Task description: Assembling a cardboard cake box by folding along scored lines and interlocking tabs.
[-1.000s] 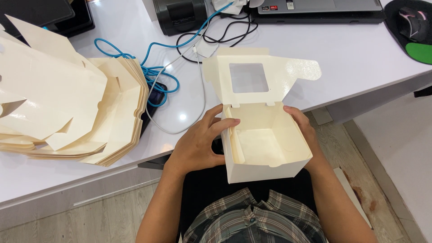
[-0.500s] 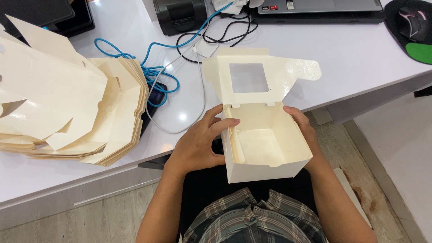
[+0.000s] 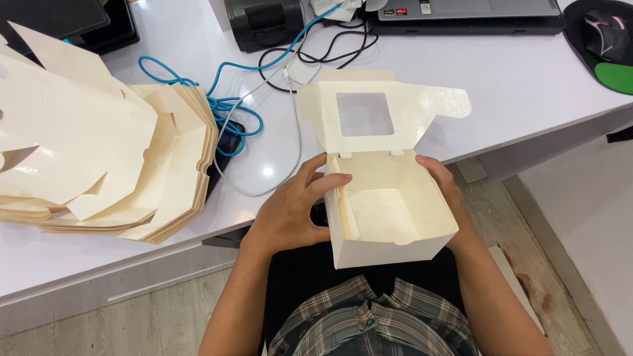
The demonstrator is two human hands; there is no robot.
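A cream cardboard box (image 3: 386, 214) with its lid open sits between my hands, just off the white table's front edge, above my lap. The raised lid (image 3: 376, 112) has a square clear window. My left hand (image 3: 290, 211) grips the box's left wall, thumb hooked over the rim. My right hand (image 3: 448, 194) is pressed against the right wall, mostly hidden behind the box. The box is empty inside.
A thick stack of flat cream box blanks (image 3: 99, 158) lies at the left of the white table (image 3: 527, 79). Blue and white cables (image 3: 231, 105) trail in the middle. A black printer (image 3: 264, 23), a laptop (image 3: 461, 13) and a mouse on a pad (image 3: 603, 36) line the far edge.
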